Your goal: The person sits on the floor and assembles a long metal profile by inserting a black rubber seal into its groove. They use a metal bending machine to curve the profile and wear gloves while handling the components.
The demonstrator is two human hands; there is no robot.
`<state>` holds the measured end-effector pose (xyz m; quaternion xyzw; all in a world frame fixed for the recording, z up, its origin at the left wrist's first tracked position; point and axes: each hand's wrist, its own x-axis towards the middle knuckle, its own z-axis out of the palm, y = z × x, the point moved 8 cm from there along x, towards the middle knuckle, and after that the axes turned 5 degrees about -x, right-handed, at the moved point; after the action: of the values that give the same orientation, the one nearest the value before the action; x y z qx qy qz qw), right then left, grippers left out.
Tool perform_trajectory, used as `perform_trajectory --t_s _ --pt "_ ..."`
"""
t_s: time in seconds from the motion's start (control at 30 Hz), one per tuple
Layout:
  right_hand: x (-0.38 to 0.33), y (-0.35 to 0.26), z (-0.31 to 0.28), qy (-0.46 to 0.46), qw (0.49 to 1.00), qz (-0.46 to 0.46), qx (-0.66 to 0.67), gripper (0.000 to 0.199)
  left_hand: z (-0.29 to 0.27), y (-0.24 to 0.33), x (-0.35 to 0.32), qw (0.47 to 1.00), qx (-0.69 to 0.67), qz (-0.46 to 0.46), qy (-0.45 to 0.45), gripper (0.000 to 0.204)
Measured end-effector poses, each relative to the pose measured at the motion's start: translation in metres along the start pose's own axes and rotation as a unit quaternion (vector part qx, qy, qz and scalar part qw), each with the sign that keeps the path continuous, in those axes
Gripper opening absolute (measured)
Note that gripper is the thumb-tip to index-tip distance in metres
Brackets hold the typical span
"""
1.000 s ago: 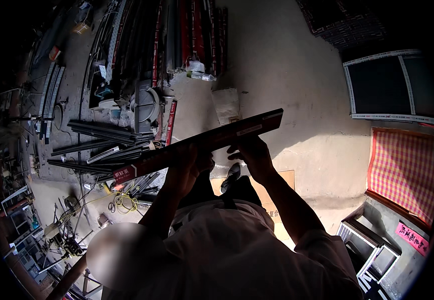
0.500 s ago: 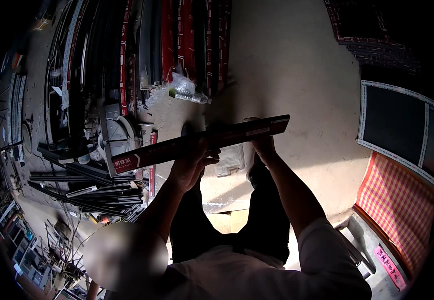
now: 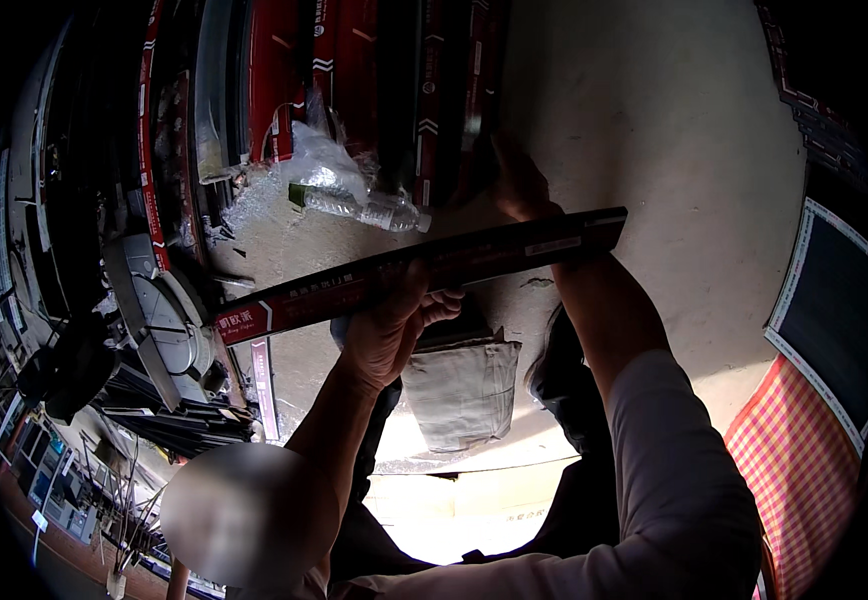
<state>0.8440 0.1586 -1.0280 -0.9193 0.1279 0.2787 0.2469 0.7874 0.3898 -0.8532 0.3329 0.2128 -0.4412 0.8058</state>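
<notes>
My left hand is closed around a long, flat profile bar in dark red printed film, thumb on top and fingers curled at its lower edge. The bar lies across the view, slightly higher at its right end. My right forearm passes beneath that end. Beyond it, my right hand reaches toward the ends of long red-wrapped profiles on the floor; its fingers are in deep shadow. A clear plastic bottle and a crumpled clear bag lie by those profiles.
Left of the bar stands a round-based cutting machine, with dark offcuts below. A folded grey cloth lies between my legs. At right are a framed dark panel and a checked cloth. A blurred round shape covers the lower left.
My right hand has left the bar's right end and reached forward past it. The left hand still holds the bar. The view has shifted closer to the floor profiles and bottle.
</notes>
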Motion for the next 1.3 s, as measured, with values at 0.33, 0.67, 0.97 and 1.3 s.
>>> perform_trajectory --t_s 0.33,0.67,0.97,1.3 --pt "0.004 0.033 0.050 0.130 0.979 0.005 0.158 0.060 0.002 -0.023 0.014 0.999 -0.036 -0.013 0.003 0.031" --pt "-0.081 -0.017 -0.011 -0.108 0.927 -0.175 0.315 0.028 0.021 -0.029 -0.003 0.995 -0.095 -0.032 -0.029 0.034" --pt "0.009 0.113 -0.068 0.129 0.953 0.249 0.117 0.059 0.006 -0.028 0.016 0.998 -0.047 -0.010 -0.051 0.032" --pt "0.043 0.029 -0.043 0.002 0.996 0.060 -0.073 0.054 -0.007 -0.009 0.021 0.998 -0.052 0.018 -0.019 0.032"
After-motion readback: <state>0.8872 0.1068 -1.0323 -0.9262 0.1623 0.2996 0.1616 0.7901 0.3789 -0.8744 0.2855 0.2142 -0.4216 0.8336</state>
